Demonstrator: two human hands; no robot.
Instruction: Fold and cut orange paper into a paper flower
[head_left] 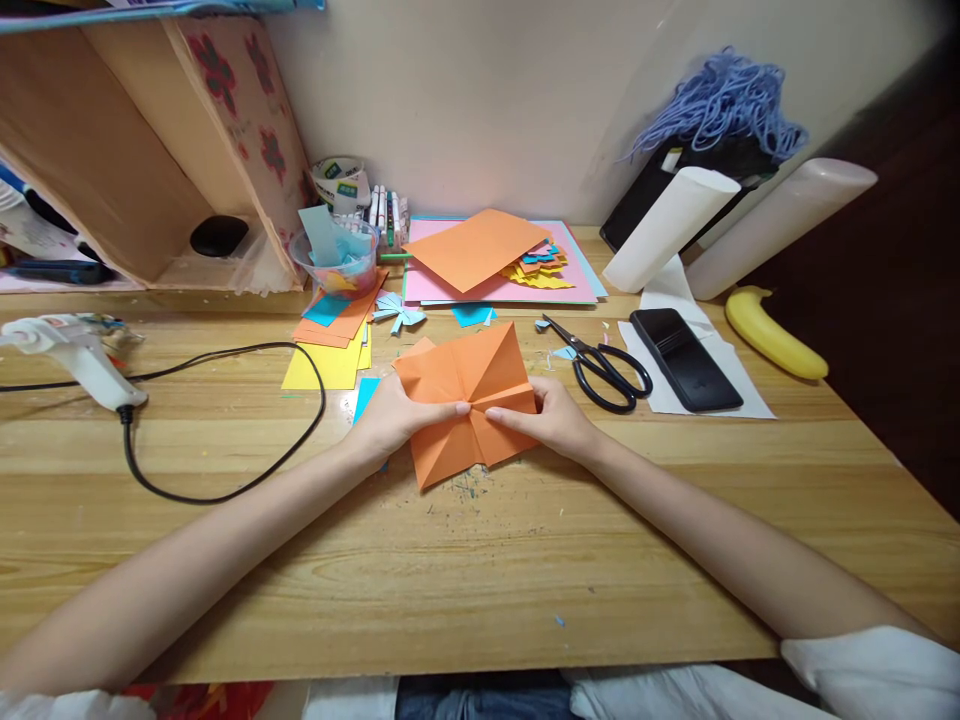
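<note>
Between my two hands is a creased square of orange paper (491,370), its fold lines meeting near the middle. My left hand (397,412) grips its left side, thumb lying across the front close to the centre. On the right side my right hand (551,412) pinches the sheet, its thumb also pointing to the centre; the other fingers of both hands are mostly hidden behind the paper. Black-handled scissors (607,370) lie partly open to the right of it. Part of a blue paper piece (366,398) shows beside my left hand.
A white glue gun (82,360) with a looping black cord (322,400) lies left. Behind are orange and yellow sheets (322,368), a plastic cup (337,265) and a paper stack (480,250). A phone (684,360), banana (776,335) and white rolls (671,230) are right.
</note>
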